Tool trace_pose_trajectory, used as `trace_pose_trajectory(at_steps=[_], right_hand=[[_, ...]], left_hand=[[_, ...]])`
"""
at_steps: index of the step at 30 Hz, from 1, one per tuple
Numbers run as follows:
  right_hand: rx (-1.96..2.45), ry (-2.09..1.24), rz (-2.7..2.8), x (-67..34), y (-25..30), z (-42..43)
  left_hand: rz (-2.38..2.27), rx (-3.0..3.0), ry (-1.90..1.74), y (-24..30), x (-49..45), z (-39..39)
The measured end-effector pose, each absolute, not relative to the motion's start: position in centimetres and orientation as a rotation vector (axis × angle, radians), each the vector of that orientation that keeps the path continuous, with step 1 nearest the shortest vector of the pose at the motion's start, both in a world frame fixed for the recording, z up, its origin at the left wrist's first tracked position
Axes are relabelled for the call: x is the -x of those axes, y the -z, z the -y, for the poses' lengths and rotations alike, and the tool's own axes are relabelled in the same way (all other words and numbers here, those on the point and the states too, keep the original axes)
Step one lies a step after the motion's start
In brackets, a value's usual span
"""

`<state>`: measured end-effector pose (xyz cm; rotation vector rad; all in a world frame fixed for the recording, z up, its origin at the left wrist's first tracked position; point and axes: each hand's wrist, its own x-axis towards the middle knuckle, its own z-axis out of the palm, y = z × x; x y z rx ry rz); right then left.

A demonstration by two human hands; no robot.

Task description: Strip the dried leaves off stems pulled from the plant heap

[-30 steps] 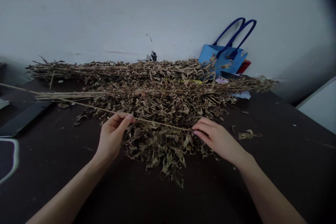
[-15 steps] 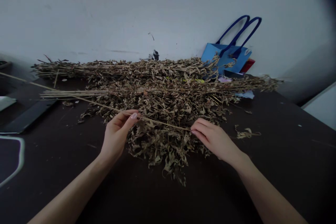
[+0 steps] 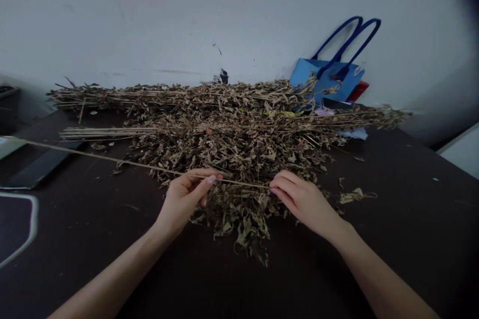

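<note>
Stalk (image 3: 101, 157), one only, runs between your two hands, thin, dry and straw-coloured. Your left hand (image 3: 182, 198) pinches it between thumb and fingers partway along, and your right hand (image 3: 302, 200) has its fingertips closed on it at the right; whether any more of it sits behind those fingers, you cannot tell. Leftward from your left hand, its longer part reaches out past one dark flat object (image 3: 45, 165). The short stretch between your hands crosses in front of one heap of dried leaves (image 3: 243, 152), whose near tip extends toward you between your forearms. Beyond that you have two long bundles: a rear bundle (image 3: 160, 94) along the wall (image 3: 149, 20), and a front bundle (image 3: 105, 132) with bare ends pointing left. Their stalks overlap too much to count. One loose leaf cluster (image 3: 354, 196) lies on the desk (image 3: 392, 239), right of your right hand. At the rear right stands one blue bag (image 3: 350, 84) with two handles (image 3: 339, 55), one red item (image 3: 358, 91) just beside it.
</note>
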<state>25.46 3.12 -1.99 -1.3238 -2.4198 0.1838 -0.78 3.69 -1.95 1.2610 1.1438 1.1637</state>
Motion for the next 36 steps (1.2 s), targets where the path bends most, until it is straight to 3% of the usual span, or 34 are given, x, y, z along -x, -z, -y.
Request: trace_pose_trajectory(at_steps=[10,36], right_hand=[[1.288,-0.153,2.419,-25.2,2.1,-3.0],[1.301,-0.144,2.430,-24.9,2.0,-2.9]], left_hand=[[-1.039,-1.071,-1.030,2.0,0.9,-3.7],[-1.266,-1.422,-1.158,3.0,1.6,-4.2]])
